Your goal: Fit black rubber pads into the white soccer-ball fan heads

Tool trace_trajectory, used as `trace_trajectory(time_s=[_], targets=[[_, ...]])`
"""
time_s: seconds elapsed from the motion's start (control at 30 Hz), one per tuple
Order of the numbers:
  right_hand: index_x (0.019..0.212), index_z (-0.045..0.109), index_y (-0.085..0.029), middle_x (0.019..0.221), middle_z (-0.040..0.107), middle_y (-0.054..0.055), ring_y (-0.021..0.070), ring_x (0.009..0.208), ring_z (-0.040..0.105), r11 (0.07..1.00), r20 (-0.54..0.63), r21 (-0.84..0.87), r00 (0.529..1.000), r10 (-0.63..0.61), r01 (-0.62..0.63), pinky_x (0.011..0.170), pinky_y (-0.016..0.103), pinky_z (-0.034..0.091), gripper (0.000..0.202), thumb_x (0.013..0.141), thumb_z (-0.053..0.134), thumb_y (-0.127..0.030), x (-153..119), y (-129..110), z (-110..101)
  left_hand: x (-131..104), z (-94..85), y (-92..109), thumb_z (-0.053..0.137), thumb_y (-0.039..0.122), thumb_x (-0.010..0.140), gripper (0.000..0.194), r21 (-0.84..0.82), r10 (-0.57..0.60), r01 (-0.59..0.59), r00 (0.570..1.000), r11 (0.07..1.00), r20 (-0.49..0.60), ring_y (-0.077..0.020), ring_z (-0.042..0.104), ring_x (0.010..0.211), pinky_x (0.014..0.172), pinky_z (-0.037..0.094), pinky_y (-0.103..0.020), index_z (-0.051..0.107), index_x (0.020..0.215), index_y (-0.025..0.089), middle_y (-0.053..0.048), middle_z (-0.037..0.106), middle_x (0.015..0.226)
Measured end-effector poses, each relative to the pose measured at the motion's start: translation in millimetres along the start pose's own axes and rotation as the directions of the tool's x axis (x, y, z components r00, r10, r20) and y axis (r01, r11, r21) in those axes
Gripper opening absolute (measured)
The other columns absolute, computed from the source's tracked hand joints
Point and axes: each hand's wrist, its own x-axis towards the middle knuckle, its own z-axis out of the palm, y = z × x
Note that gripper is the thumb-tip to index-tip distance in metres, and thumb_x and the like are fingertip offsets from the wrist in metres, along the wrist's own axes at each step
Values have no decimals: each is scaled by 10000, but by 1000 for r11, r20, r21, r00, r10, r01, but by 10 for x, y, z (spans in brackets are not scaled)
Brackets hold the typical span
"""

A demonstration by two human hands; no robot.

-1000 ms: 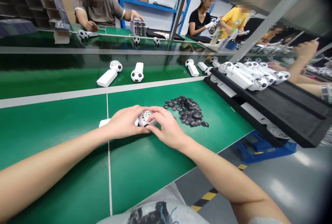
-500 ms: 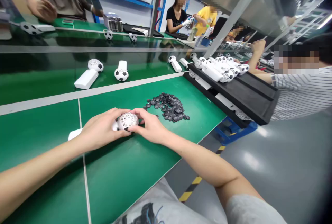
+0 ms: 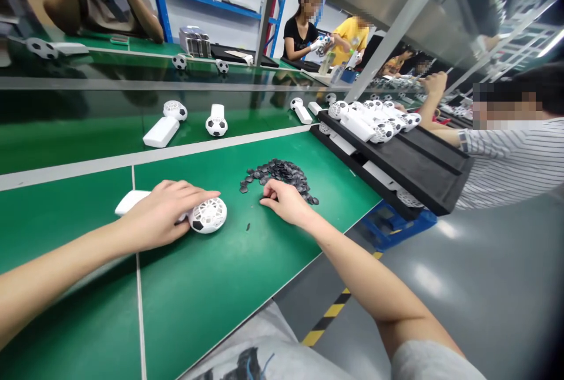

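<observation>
- The white handheld fan (image 3: 194, 215) with the football-patterned head lies flat on the green bench top (image 3: 229, 286); its round grille sits just past my left fingertips, and its white handle runs back under my palm.
- My left hand (image 3: 161, 218) rests on the handle, fingers (image 3: 198, 197) spread loosely and laid over it — pressing it down rather than gripping it.
- My right hand (image 3: 286, 202) is apart from the fan, at the near edge of the pile of small dark pieces (image 3: 279, 174). Its fingers are curled narrow with the tips down among the pieces; I cannot tell whether one is already pinched.
- One stray dark piece (image 3: 248, 227) lies on the bench between my two hands, nearer the grille than the pile.
- To do this well, I judge I should pick a single piece from the pile's loose fringe, not the heap, and keep the fan pinned so the grille does not roll.
- Beyond my fingertips, two more white fans (image 3: 189, 121) lie on the belt (image 3: 66, 133).
- To the right of my right hand, a black tray (image 3: 423, 162) slopes down, loaded with fans at its far end.
- A co-worker in a striped sleeve (image 3: 506, 157) sits past the tray; others work at the far bench.
</observation>
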Motion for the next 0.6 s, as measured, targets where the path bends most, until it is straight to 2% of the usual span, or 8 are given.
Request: trace_trajectory(time_s=[0.07,0.2,0.33,0.4,0.47,0.53,0.6], targets=[[839,573,-184,706,563,-17,109,631,521,995,17,94,999,-42,41,613,244,425,79,764,592,-167,-27,-39,17,-12,-16,-6,392,190,731,547,18,-26,27,999,999,-25,-277,485,1050,838,359,-402,461,1265,287,-50,601,1119],[839,631,-200,797,622,8,114,681,545,955,-5,184,972,-235,232,656,255,438,78,800,566,-179,-129,-198,62,-26,-29,48,385,161,735,558,0,-66,66,998,998,-19,-263,477,1036,868,339,-403,449,1273,294,-38,609,1090],[818,629,-210,762,645,-11,118,684,570,917,21,287,955,-295,277,625,241,443,79,828,551,-219,-196,-395,95,-54,-34,130,419,163,721,581,-19,-123,123,992,992,-9,-253,463,1052,905,322,-393,423,1290,286,-28,591,1123],[812,627,-206,784,644,-7,121,725,576,890,16,313,935,-354,332,673,248,454,66,825,563,-215,-186,-469,118,-65,-35,163,499,250,723,590,-43,-132,132,991,990,6,-260,449,1070,934,308,-401,402,1304,272,-38,571,1153],[803,628,-199,816,640,3,125,781,576,855,-5,313,900,-435,414,747,264,456,51,818,579,-198,-151,-519,151,-64,-30,191,582,411,709,647,-68,-163,164,986,984,20,-277,441,1083,957,295,-422,398,1308,252,-59,560,1167],[797,628,-195,815,631,14,136,806,571,832,-17,279,869,-495,479,777,285,455,45,815,587,-189,-109,-549,192,-51,-14,216,606,566,672,735,-82,-208,208,978,975,16,-295,440,1090,967,287,-447,419,1297,226,-84,558,1165],[781,621,-194,817,617,25,153,826,564,823,-26,224,847,-531,522,788,315,454,43,812,591,-190,-71,-564,234,-32,13,240,590,645,652,768,-87,-236,234,972,968,-10,-303,445,1089,974,280,-463,454,1268,206,-95,570,1144]])
